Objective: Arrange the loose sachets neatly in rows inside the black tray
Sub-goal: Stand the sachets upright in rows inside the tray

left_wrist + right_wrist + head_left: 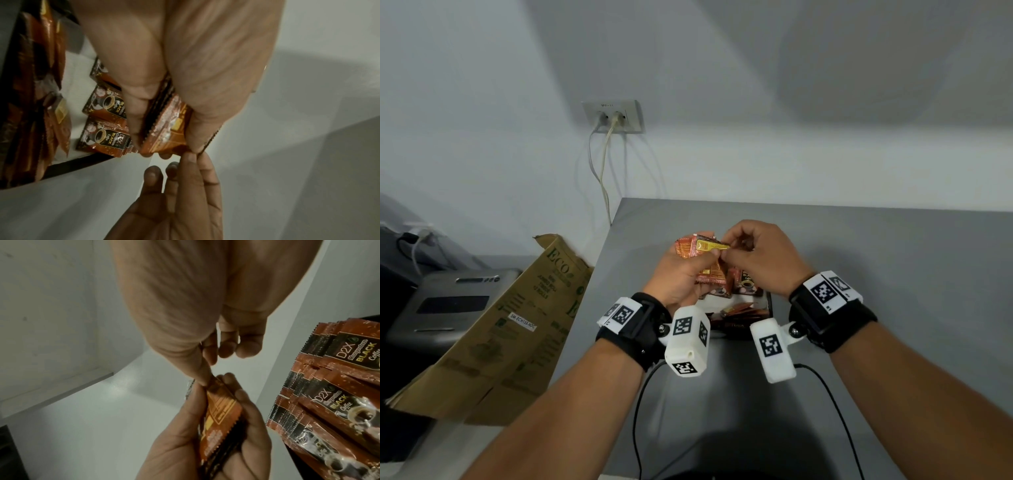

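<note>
My left hand (690, 270) grips a small stack of orange-brown coffee sachets (693, 250) above the grey table. My right hand (727, 247) pinches the corner of the top sachet (213, 382) between thumb and forefinger, its other fingers curled. In the left wrist view the stack (166, 128) sits between my left thumb and fingers. Just below the hands, the black tray (769, 303) holds overlapping rows of black-coffee sachets (329, 395), printed side up. The tray's rim (82, 164) shows beside that row (102, 104). My hands hide much of the tray.
A brown cardboard box (517, 325) leans off the table's left edge, beside a grey appliance (448, 305). A wall socket (613, 116) with cables hangs behind. Black cables (637, 411) run over the near table. Bare grey tabletop (893, 274) lies to the right.
</note>
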Demonstrator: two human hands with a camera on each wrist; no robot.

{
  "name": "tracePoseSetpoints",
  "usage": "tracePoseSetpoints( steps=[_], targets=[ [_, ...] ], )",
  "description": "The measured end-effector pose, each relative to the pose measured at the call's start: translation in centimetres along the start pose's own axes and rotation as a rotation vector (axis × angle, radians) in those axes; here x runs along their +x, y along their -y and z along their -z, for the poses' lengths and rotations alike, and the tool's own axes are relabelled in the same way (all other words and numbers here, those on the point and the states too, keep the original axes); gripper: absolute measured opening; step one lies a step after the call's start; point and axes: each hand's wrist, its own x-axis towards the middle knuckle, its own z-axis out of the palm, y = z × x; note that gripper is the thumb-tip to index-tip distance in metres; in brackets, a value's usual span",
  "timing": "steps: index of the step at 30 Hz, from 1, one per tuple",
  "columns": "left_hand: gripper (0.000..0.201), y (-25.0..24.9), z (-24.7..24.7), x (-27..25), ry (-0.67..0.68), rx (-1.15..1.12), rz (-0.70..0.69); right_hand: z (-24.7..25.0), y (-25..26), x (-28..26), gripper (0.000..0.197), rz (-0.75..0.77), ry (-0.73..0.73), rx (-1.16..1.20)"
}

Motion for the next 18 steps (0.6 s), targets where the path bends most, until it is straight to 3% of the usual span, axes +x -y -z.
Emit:
tracePoseSetpoints(
  steps=[3,6,8,12,15,18],
  targets=[
    [0.025,0.2,-0.2,-0.1,-0.018,0.009,0.007,-0.1,0.3,-0.3,0.007,-0.003,-0.009,-0.023],
    [0.047,-0.2,-0.3,-0.3,-0.077,-0.008,0.061,0.3,0.5,-0.3,0.009,-0.005,-0.142,-0.010],
    [0.046,-0.5,-0.2,-0.2,-0.099,-0.089,0.114,0.4,0.8,-0.7,0.013,0.023,-0.175,0.041],
    [0.010,-1.0,0.0,-0.2,-0.134,-0.141,0.087,-0.2,0.7,-1.9,0.019,0.068,-0.055,0.004],
    [0.018,-1.1,0.2,-0.6,-0.108,-0.071,0.028,-0.2,0.8,-2.3,0.013,-0.037,-0.027,0.160],
    [0.028,-0.8,-0.1,-1.0,-0.079,-0.011,0.003,-0.1,1.2,-2.2,0.037,-0.111,-0.010,0.212]
  ],
)
